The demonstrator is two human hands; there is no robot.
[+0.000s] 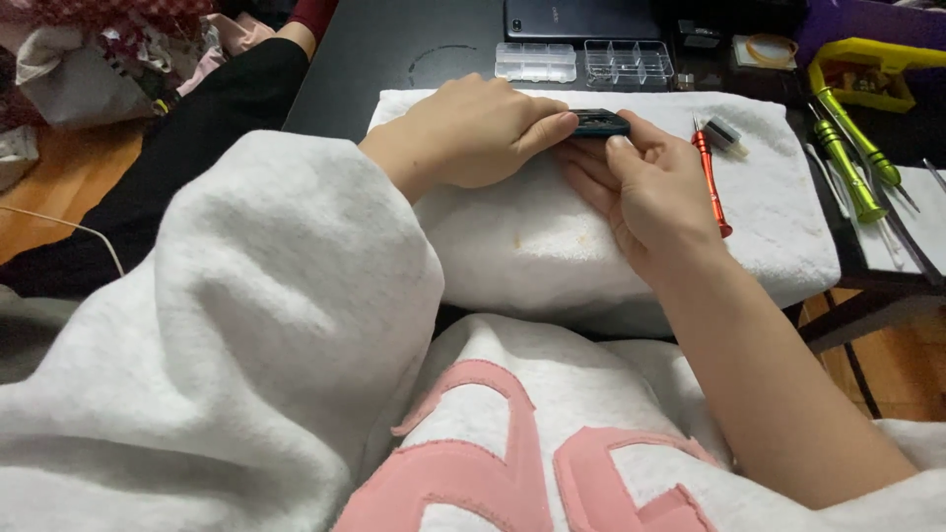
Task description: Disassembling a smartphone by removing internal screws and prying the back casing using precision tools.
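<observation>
Dark slim device (599, 122), small and flat with a teal edge, is held over the white towel (552, 236) between the left hand (473, 130) and right hand (645, 187), each grip closed on it. Clear plastic boxes (581, 61) are set behind the towel on the desk (394, 49). An orange screwdriver (709, 177) lies just right, with open towel nearer.

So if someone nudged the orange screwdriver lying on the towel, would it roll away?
Probably not far: the orange screwdriver looks round and slim, but it lies on the soft white towel, which should damp rolling. It seems light and stiff.
</observation>
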